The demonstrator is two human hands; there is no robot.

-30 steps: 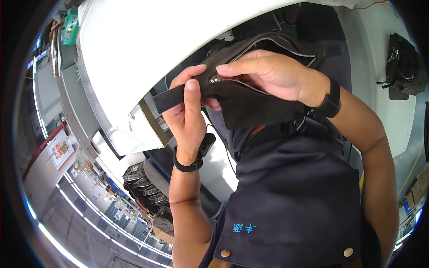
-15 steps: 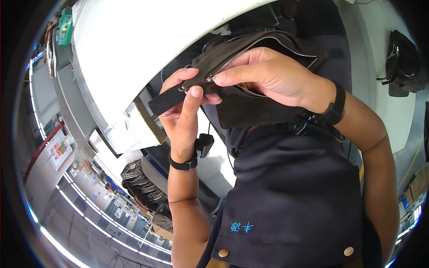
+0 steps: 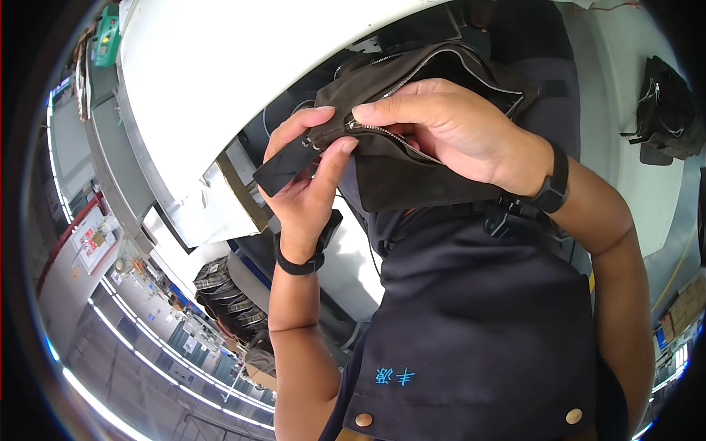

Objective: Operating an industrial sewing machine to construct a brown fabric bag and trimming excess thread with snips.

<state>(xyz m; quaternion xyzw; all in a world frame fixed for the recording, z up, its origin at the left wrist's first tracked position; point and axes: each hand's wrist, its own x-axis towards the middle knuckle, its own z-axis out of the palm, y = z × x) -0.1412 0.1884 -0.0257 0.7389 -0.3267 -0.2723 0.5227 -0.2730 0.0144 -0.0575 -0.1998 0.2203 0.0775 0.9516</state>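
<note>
1 dark bag [image 3: 423, 187], zip [image 3: 381, 132] gaping, right of the white table [image 3: 243, 66]
Left hand's [image 3: 305, 195] gripping its left end, thumb just slid closer beside the slider [image 3: 353, 124], so that end looks steadier; right hand [image 3: 471, 136] pinches the zip edge.

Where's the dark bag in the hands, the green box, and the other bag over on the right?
Dark bag [image 3: 412, 180]: head view, its lower panel.
Green box [image 3: 107, 37]: head view, its visible side.
Other bag [image 3: 667, 114]: head view, middle of its body.
</note>
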